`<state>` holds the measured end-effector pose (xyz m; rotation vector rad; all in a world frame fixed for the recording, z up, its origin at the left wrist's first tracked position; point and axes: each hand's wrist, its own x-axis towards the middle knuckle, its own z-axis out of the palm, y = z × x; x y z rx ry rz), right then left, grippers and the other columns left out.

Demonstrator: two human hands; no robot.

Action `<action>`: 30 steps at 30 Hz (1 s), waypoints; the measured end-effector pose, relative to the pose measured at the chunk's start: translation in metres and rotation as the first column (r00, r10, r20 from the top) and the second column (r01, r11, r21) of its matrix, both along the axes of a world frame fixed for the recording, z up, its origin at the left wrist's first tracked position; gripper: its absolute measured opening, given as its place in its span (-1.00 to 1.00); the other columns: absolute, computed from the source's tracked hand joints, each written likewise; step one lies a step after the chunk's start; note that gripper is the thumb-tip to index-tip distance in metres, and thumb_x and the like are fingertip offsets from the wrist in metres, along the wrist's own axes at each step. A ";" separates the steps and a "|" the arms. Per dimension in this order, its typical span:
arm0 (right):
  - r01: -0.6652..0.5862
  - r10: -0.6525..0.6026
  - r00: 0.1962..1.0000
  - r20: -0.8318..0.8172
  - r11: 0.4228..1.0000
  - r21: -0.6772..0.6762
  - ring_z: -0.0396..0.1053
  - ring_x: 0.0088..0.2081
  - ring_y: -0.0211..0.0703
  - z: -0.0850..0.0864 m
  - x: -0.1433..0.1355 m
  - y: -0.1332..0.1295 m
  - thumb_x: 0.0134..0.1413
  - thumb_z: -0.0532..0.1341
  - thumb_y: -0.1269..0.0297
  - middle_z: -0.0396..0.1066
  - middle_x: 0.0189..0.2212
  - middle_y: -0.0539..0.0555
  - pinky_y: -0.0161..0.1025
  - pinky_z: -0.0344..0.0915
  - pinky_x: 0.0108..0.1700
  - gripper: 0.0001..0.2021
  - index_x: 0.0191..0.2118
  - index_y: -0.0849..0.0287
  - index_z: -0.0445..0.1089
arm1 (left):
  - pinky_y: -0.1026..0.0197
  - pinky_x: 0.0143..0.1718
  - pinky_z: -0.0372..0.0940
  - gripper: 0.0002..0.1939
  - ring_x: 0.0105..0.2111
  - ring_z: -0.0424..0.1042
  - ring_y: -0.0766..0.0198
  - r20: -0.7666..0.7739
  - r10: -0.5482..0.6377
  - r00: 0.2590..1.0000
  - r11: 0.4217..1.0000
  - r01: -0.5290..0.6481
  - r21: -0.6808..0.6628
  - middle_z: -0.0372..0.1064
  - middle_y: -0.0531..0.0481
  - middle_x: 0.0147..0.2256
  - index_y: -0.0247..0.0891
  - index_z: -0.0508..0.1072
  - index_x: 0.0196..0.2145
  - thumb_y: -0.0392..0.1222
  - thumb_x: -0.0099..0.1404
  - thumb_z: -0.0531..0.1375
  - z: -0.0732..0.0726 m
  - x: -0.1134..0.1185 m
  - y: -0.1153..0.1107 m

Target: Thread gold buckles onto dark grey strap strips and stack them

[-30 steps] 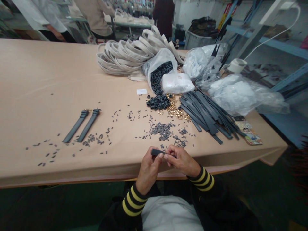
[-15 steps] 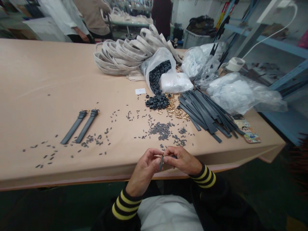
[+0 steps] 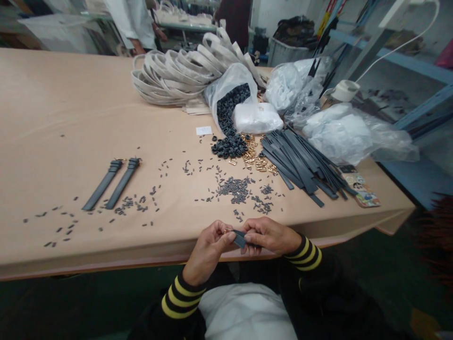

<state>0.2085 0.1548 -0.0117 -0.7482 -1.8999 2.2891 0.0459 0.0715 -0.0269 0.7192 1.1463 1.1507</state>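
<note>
Head view only, that's all I've got on this feed; 12 is straight ahead of the hands, past the near edge of the tabletop [image 3: 42, 118]. My left hand [image 3: 207, 245] is closed in a pinch at the gold buckle [image 3: 227, 230]; my right hand [image 3: 271, 236] is gripping the dark strap [image 3: 239, 240], which sits between the two, right by the near edge. Step in hand, as I judge it: working the strap at its buckle end. Next move would call for a firm left pinch and fine right fingertips; strap looks doubled over, but fingers hide the detail. Counts: held strap, one; buckled straps [image 3: 119, 186] lying side by side at 10, two; white card [image 3: 204, 131] between 11 and 12, one; patterned phone case [image 3: 364, 192] between 2 and 3, one; open plastic bag [image 3: 213, 92] of loops at 12, one. Can't count: small dark pieces [image 3: 233, 189], heaped at 12 and strewn out towards 9; dark loops [image 3: 229, 147] beyond them; loose gold buckles [image 3: 261, 164] just beside, towards 1; loose strap pile [image 3: 300, 163] between 1 and 2, too overlapped; beige straps [image 3: 177, 78] between 11 and 12, all coils.
</note>
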 end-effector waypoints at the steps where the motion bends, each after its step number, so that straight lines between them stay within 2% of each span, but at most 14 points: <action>1: -0.014 0.014 1.000 -0.003 1.000 -0.026 0.28 -0.56 -0.38 0.000 0.001 0.001 0.07 0.08 0.08 0.36 -0.52 0.03 -0.41 0.24 -0.52 -0.71 -0.34 0.27 0.20 | 0.30 -0.36 0.16 -0.78 -0.46 0.24 0.37 -0.033 0.046 0.998 0.999 -0.046 -0.004 0.24 0.09 -0.51 -0.29 0.21 -0.49 -0.16 0.09 0.21 -0.002 0.001 0.000; 6: -0.004 0.004 1.000 0.002 1.000 -0.020 0.15 -0.63 -0.44 -0.007 0.001 0.004 0.08 0.09 0.16 0.32 -0.55 -0.03 -0.48 0.10 -0.60 -0.77 -0.31 0.26 0.20 | 0.33 -0.41 0.14 -0.75 -0.48 0.19 0.38 -0.165 0.200 0.966 0.980 -0.197 0.032 0.20 0.11 -0.52 -0.27 0.19 -0.54 -0.13 0.07 0.21 -0.006 0.007 0.003; 8: 0.026 -0.029 0.999 0.041 0.998 0.056 0.13 -0.65 -0.44 -0.010 -0.001 0.004 0.09 0.09 0.22 0.32 -0.59 -0.05 -0.48 0.08 -0.61 -0.83 -0.34 0.25 0.20 | 0.34 -0.40 0.14 -0.75 -0.47 0.19 0.38 -0.203 0.212 0.956 0.977 -0.207 0.046 0.20 0.11 -0.52 -0.27 0.20 -0.54 -0.14 0.06 0.22 -0.005 0.006 0.005; 10: 0.041 -0.058 0.995 0.078 0.980 0.197 0.14 -0.65 -0.42 -0.009 -0.004 0.005 0.08 0.08 0.28 0.33 -0.61 -0.06 -0.46 0.08 -0.59 -0.88 -0.37 0.24 0.22 | 0.34 -0.42 0.15 -0.77 -0.48 0.20 0.38 -0.210 0.164 0.964 0.986 -0.161 0.030 0.20 0.12 -0.53 -0.27 0.23 -0.51 -0.13 0.06 0.22 -0.004 0.001 0.008; 12: 0.034 -0.076 0.993 0.093 0.920 0.391 0.22 -0.61 -0.38 -0.004 -0.005 0.007 0.06 0.08 0.36 0.36 -0.60 -0.05 -0.44 0.13 -0.52 -0.94 -0.38 0.22 0.25 | 0.32 -0.43 0.17 -0.79 -0.49 0.24 0.36 -0.171 0.039 0.985 0.999 -0.041 -0.009 0.25 0.10 -0.53 -0.28 0.29 -0.43 -0.10 0.09 0.20 -0.004 -0.004 0.013; 14: 0.009 -0.086 0.991 0.107 0.818 0.575 0.29 -0.54 -0.34 0.003 -0.005 0.010 0.04 0.08 0.42 0.39 -0.58 -0.04 -0.42 0.15 -0.44 -0.95 -0.38 0.20 0.28 | 0.31 -0.45 0.18 -0.76 -0.51 0.26 0.35 -0.131 -0.125 0.984 0.992 0.122 -0.028 0.30 0.03 -0.52 -0.32 0.35 -0.38 -0.05 0.14 0.14 -0.003 -0.009 0.019; 16: -0.036 -0.082 0.987 0.138 0.724 0.688 0.33 -0.50 -0.30 0.010 -0.005 0.015 0.03 0.08 0.44 0.40 -0.56 -0.03 -0.40 0.16 -0.39 -0.92 -0.35 0.18 0.29 | 0.30 -0.47 0.18 -0.70 -0.53 0.27 0.34 -0.155 -0.231 0.961 0.973 0.231 -0.017 0.33 -0.02 -0.51 -0.35 0.39 -0.40 -0.03 0.19 0.07 -0.002 -0.012 0.026; 18: -0.086 -0.079 0.980 0.182 0.657 0.749 0.35 -0.47 -0.26 0.013 -0.006 0.022 0.02 0.09 0.44 0.40 -0.56 -0.03 -0.39 0.16 -0.37 -0.90 -0.32 0.16 0.31 | 0.32 -0.51 0.15 -0.68 -0.57 0.24 0.36 -0.255 -0.243 0.936 0.968 0.252 0.001 0.31 -0.01 -0.55 -0.35 0.40 -0.43 -0.03 0.21 0.05 0.001 -0.013 0.032; 20: -0.122 -0.080 0.973 0.217 0.620 0.775 0.36 -0.45 -0.24 0.014 -0.008 0.031 0.00 0.09 0.44 0.41 -0.55 -0.02 -0.38 0.16 -0.36 -0.89 -0.32 0.15 0.32 | 0.34 -0.54 0.11 -0.70 -0.59 0.22 0.37 -0.385 -0.193 0.902 0.976 0.219 0.022 0.28 0.03 -0.59 -0.32 0.40 -0.48 -0.04 0.21 0.06 0.003 -0.014 0.038; 23: -0.164 -0.046 0.968 0.245 0.621 0.767 0.34 -0.48 -0.26 0.012 -0.014 0.050 0.00 0.10 0.45 0.40 -0.56 -0.04 -0.40 0.15 -0.39 -0.88 -0.34 0.16 0.35 | 0.34 -0.53 0.11 -0.72 -0.58 0.22 0.36 -0.503 -0.123 0.856 0.984 0.171 0.051 0.27 0.03 -0.60 -0.29 0.39 -0.52 -0.06 0.20 0.08 0.001 -0.015 0.049; 26: -0.199 0.038 0.971 0.236 0.674 0.712 0.33 -0.49 -0.31 0.008 -0.015 0.085 0.02 0.15 0.35 0.41 -0.54 -0.05 -0.44 0.15 -0.44 -0.91 -0.36 0.18 0.39 | 0.36 -0.59 0.10 -0.71 -0.62 0.19 0.39 -0.490 -0.087 0.868 0.993 0.117 0.032 0.23 0.07 -0.63 -0.28 0.35 -0.54 -0.02 0.19 0.07 -0.007 -0.016 0.060; 27: -0.172 -0.001 0.973 0.230 0.663 0.729 0.33 -0.48 -0.31 0.007 -0.014 0.100 0.02 0.15 0.32 0.41 -0.52 -0.05 -0.44 0.16 -0.44 -0.90 -0.37 0.18 0.40 | 0.37 -0.62 0.08 -0.69 -0.65 0.16 0.41 -0.466 -0.076 0.882 0.996 0.092 0.011 0.20 0.09 -0.65 -0.27 0.32 -0.55 0.00 0.19 0.07 -0.010 -0.016 0.064; 28: -0.121 -0.092 0.970 0.226 0.623 0.773 0.34 -0.46 -0.31 0.005 -0.011 0.117 0.03 0.15 0.31 0.42 -0.50 -0.04 -0.44 0.17 -0.42 -0.89 -0.36 0.19 0.41 | 0.38 -0.65 0.06 -0.68 -0.68 0.14 0.42 -0.438 -0.062 0.897 0.998 0.062 -0.015 0.18 0.12 -0.66 -0.27 0.30 -0.55 0.03 0.18 0.07 -0.012 -0.017 0.067; 30: -0.011 -0.360 0.912 0.196 0.457 0.889 0.35 -0.39 -0.27 0.001 -0.006 0.152 0.06 0.10 0.37 0.43 -0.43 0.03 -0.38 0.20 -0.32 -0.86 -0.33 0.22 0.41 | 0.40 -0.70 0.04 -0.66 -0.71 0.11 0.44 -0.387 -0.041 0.921 0.998 0.016 -0.068 0.16 0.14 -0.67 -0.26 0.27 -0.54 0.08 0.16 0.07 -0.016 -0.018 0.072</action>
